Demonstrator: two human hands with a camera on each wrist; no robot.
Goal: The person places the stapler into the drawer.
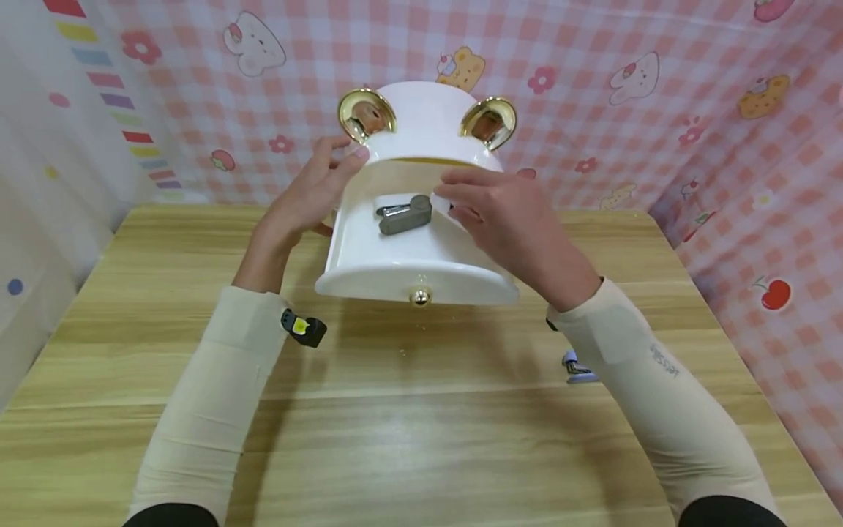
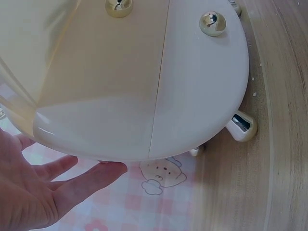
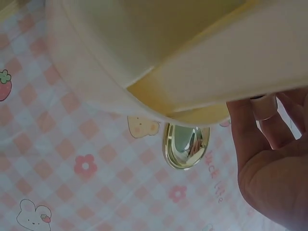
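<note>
A white ceramic box (image 1: 431, 117) with two gold ears (image 1: 366, 116) stands at the back of the wooden table. Its drawer (image 1: 408, 256) is pulled out toward me, with a gold knob (image 1: 420, 296) on the front. A grey metal object (image 1: 405, 214) lies inside the drawer. My left hand (image 1: 316, 190) touches the box's left side just below the left ear, fingers straight. In the left wrist view the left hand (image 2: 53, 187) lies open beside the white box (image 2: 134, 82). My right hand (image 1: 500, 212) rests on the box's front right, fingertips just right of the grey object.
The wooden table (image 1: 421, 424) stretches toward me. A pink checked cloth with cartoon prints (image 1: 658, 110) walls in the back and right. A small blue-grey item (image 1: 578, 369) lies on the table by my right forearm. The box stands on small feet (image 2: 240, 126).
</note>
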